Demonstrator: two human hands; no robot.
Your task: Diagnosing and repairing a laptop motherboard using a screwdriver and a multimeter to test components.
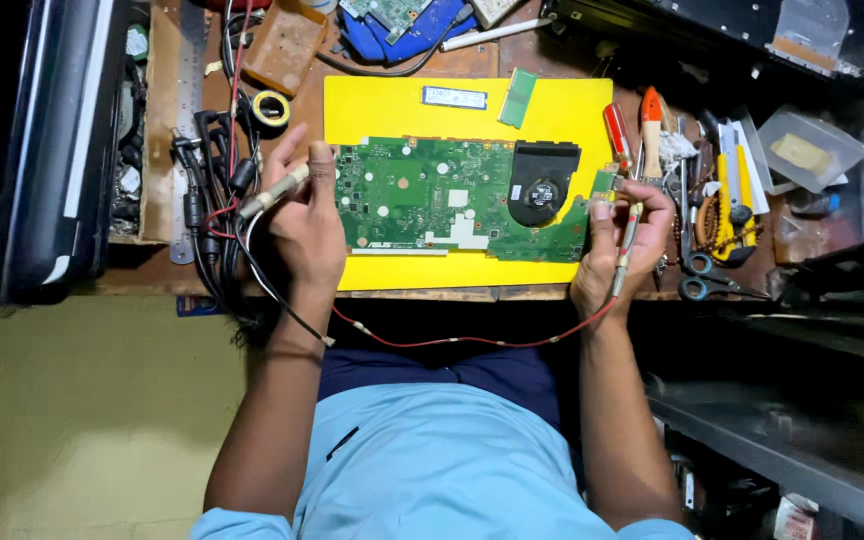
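**A crowded wooden bench in a dim room**

A worn brown wooden workbench (512,60) spans the top, lit brightly from above while its surroundings sink into shadow. A dull olive floor (82,420) lies lower left. Dark metal shelving (782,440) runs along the right, and a black case (52,150) stands at the left

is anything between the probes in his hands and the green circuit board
Nothing visible blocks either one. The left hand holds a probe beside the board's left edge, and the right hand holds a red-wired probe at the right edge of the green circuit board, which lies uncovered on the yellow mat.
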